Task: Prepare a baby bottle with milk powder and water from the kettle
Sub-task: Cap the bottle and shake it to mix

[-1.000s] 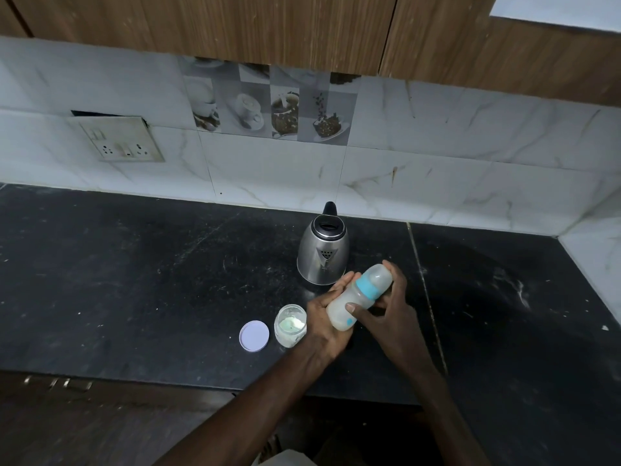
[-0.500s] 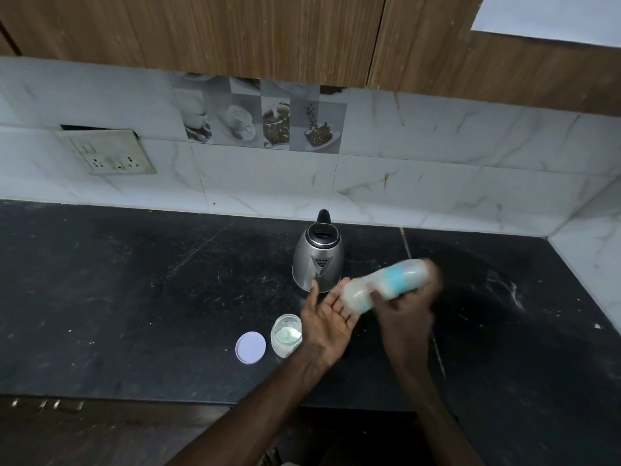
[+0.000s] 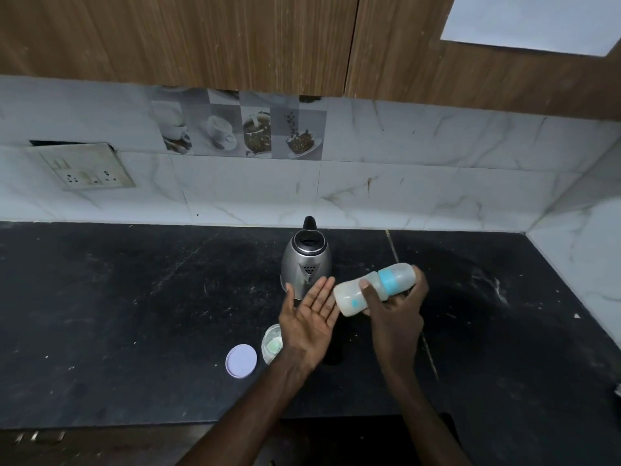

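My right hand grips a capped baby bottle with a blue ring, held almost on its side above the counter, cap end to the right. The bottle's base touches the fingers of my left hand, which is flat and palm up. Just behind my hands stands a steel kettle with a black lid. A small open jar of milk powder sits on the counter, partly hidden by my left wrist. Its round pale lid lies to the left of it.
The black stone counter runs left to right, with a marble-tiled wall behind it and on the right. A socket plate is on the wall at the left. Wooden cabinets hang overhead. The counter's front edge lies near my forearms.
My left hand has let go of the bottle and opened flat. My right hand has tipped the bottle from a slant to nearly level and swung it to the right.
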`<state>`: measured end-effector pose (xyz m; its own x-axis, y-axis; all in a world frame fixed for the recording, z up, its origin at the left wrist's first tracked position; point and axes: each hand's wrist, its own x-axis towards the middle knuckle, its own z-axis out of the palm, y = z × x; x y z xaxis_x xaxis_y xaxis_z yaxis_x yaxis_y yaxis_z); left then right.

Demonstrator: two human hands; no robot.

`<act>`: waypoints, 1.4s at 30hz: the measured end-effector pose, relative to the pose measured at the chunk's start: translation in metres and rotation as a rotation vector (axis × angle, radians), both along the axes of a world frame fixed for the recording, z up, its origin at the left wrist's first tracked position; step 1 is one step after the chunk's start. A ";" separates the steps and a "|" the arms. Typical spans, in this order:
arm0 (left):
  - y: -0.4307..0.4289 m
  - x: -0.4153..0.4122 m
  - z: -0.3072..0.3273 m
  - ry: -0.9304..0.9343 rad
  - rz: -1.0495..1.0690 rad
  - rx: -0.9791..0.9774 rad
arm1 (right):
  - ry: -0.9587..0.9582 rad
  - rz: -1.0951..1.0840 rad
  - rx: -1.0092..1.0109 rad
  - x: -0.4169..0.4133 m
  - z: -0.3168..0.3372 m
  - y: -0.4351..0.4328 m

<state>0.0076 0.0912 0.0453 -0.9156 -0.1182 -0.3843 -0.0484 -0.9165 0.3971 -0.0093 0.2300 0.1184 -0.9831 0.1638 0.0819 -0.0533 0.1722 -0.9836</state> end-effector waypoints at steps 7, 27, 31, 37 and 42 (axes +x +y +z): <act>-0.003 -0.005 0.000 0.025 0.019 0.054 | -0.225 0.191 -0.235 0.000 -0.003 -0.006; -0.010 -0.007 0.006 -0.010 0.007 0.110 | -0.589 0.349 -0.347 0.013 -0.019 -0.018; -0.014 -0.003 0.003 -0.040 0.015 0.073 | -0.696 0.360 -0.380 0.014 -0.030 -0.019; -0.019 0.005 0.000 -0.126 0.010 -0.009 | -0.788 0.352 -0.406 0.020 -0.041 -0.014; -0.019 0.010 -0.005 -0.149 0.002 -0.065 | -0.814 0.357 -0.379 0.023 -0.050 -0.006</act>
